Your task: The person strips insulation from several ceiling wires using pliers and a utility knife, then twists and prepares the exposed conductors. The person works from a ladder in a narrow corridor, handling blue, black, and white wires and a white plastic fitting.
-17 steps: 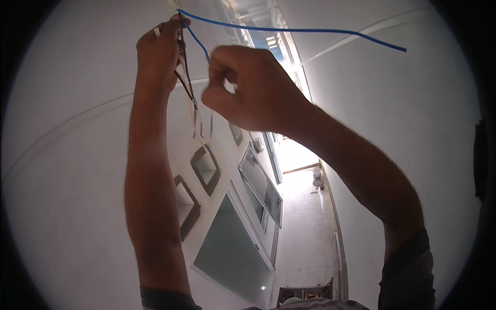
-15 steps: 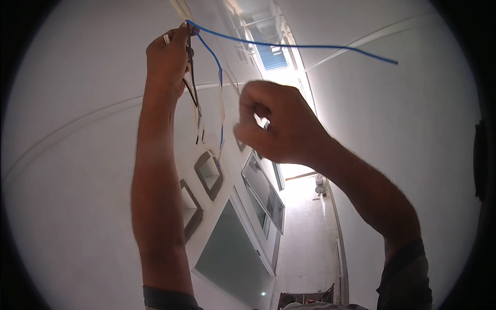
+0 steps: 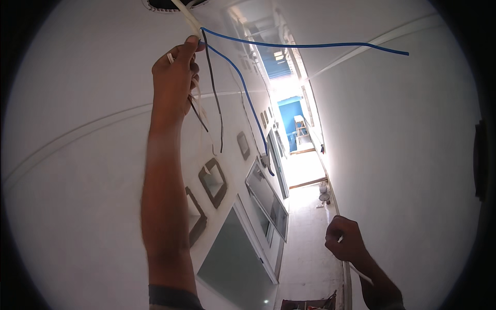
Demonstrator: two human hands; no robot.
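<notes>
Your right hand (image 3: 345, 238) is low at the right, its fingers curled closed; whether they grip the pale strip (image 3: 360, 273) by the wrist, I cannot tell. Your left hand (image 3: 178, 67) is raised, thumb and fingertips pinching the white cable (image 3: 189, 16) just below the edge of the round hole (image 3: 160, 6). If that pinch loosened, the cable could swing away; a hard tug could scrape its cover on the hole's rim. The upper blue wire (image 3: 310, 46) juts rightward and might catch your face if you leaned in; the lower blue wire (image 3: 243, 77) and black wire (image 3: 214, 88) droop together and could tangle. The hole opens in a smooth, pale ceiling (image 3: 103, 67). Beyond, square niches (image 3: 213, 181) and a window (image 3: 268, 199) line the left wall (image 3: 236, 173), over a pale floor (image 3: 305, 232), with a ladder (image 3: 299, 124) at the bright far end
</notes>
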